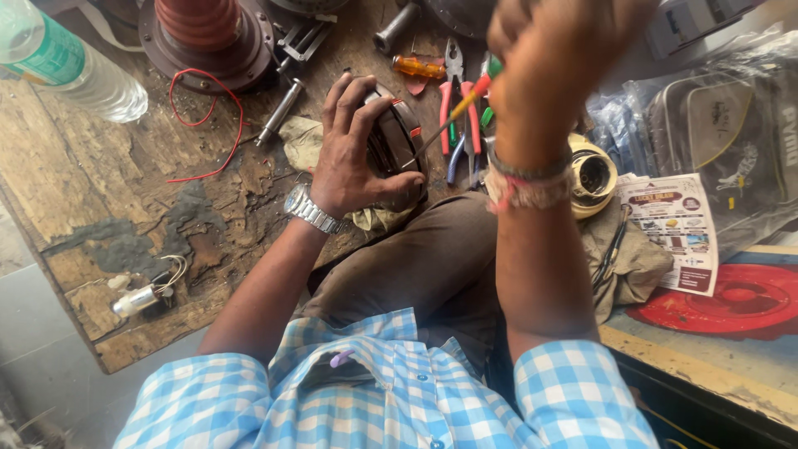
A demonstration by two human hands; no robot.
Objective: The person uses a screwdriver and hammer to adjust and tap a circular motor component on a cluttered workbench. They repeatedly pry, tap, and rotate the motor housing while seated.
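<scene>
The worn wooden workbench (100, 175) is lying beneath and to the left of both hands, carrying a ribbed red cylinder on a round metal base (208, 37) beyond the left hand's fingertips; a plastic water bottle (62, 62) is lying well to the left of it; the round dark motor housing (395, 145) is resting at the bench edge above the person's knee, the left hand (353, 158) spreading over it and grasping it, fingers on top, thumb at the near rim; the right hand (549, 58) is raised just right of the housing, clenching a screwdriver (445, 120) whose shaft is slanting down to the housing's face; pliers with red handles (457, 100) are lying between the two hands; a loose red wire (208, 125) is curling left of the left hand.
</scene>
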